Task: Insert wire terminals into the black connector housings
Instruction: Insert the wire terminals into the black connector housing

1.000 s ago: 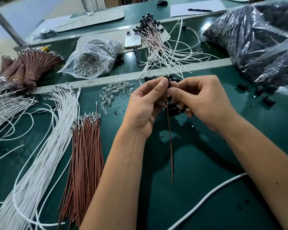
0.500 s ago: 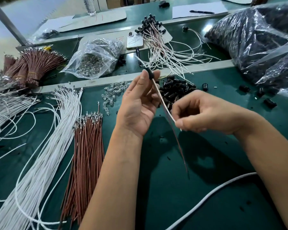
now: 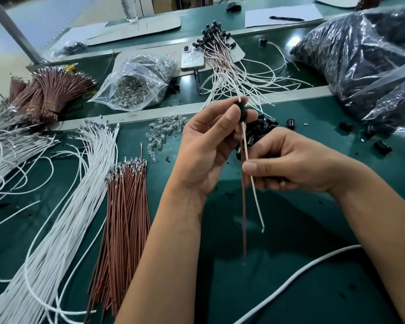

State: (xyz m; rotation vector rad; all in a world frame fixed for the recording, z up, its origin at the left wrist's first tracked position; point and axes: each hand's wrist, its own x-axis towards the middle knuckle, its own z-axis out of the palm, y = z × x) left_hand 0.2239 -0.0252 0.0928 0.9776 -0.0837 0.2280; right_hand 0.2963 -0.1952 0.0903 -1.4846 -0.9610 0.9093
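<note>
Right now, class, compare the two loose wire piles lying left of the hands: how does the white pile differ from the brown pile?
The white wire pile is pale, long and splays out in curves, some strands looping away. The brown wire pile is reddish-brown, shorter and lies straight in a tight bundle. The white pile sits further left. Both rest on the green mat, metal terminals at their far ends.

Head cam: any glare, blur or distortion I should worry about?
Head view: glare on the dark plastic bags and clear bag; wide-angle bending at the edges; hands cast shadows on the green mat; left hand, black housing and white wire sharp.
</note>
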